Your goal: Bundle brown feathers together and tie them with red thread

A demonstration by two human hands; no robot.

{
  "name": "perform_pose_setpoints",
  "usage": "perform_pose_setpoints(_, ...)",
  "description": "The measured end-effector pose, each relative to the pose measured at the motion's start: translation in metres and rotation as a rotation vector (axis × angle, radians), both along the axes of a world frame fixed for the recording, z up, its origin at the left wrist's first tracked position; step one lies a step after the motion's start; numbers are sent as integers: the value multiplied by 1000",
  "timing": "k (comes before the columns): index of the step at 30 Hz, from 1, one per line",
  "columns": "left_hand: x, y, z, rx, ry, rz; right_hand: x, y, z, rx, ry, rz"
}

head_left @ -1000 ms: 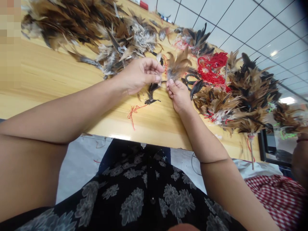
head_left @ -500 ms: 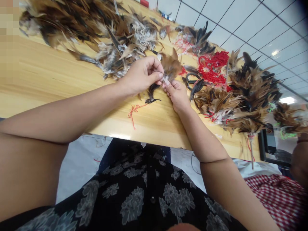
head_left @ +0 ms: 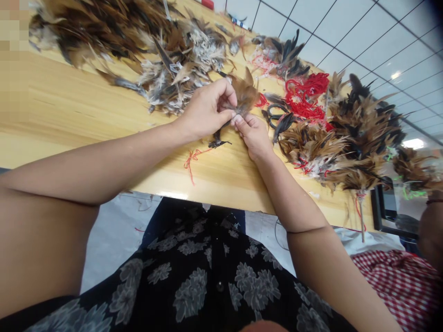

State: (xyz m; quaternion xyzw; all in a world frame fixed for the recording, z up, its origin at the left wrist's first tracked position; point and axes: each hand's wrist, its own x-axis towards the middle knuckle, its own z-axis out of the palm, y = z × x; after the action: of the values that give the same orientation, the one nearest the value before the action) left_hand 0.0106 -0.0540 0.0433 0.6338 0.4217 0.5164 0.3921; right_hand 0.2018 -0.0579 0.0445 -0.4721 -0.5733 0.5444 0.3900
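Between my fingertips, over the wooden table, is a small bunch of brown feathers. My left hand pinches at its base from the left, thumb against the fingers. From the right, my right hand pinches the same base, its fingertips almost touching the left ones. The quill ends are mostly hidden by the fingers. Just below the hands lies a dark feather, and nearer the table's front edge a loose piece of red string.
A large heap of brown feathers covers the back left. Right of my hands lie scissors, a tangle of red yarn and tied feather bundles. A feather bundle on a stick overhangs the edge. Another person's arm is at far right.
My left hand has shifted slightly, its fingers closer over the base of the bunch. The feathers tilt a little. My right hand stays almost in place.
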Motion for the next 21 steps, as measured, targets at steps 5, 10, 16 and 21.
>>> perform_pose_setpoints(5,7,0,1,85,-33,63,1,1,-4,3,21,11)
perform_pose_setpoints(10,6,4,3,61,-52,66,0,0,-3,2,40,-1)
perform_pose_setpoints(16,-29,2,31,-3,-73,77,6,3,4,-81,17,-123)
perform_pose_setpoints(21,-66,20,35,28,124,57,10,6,8,-122,71,-152)
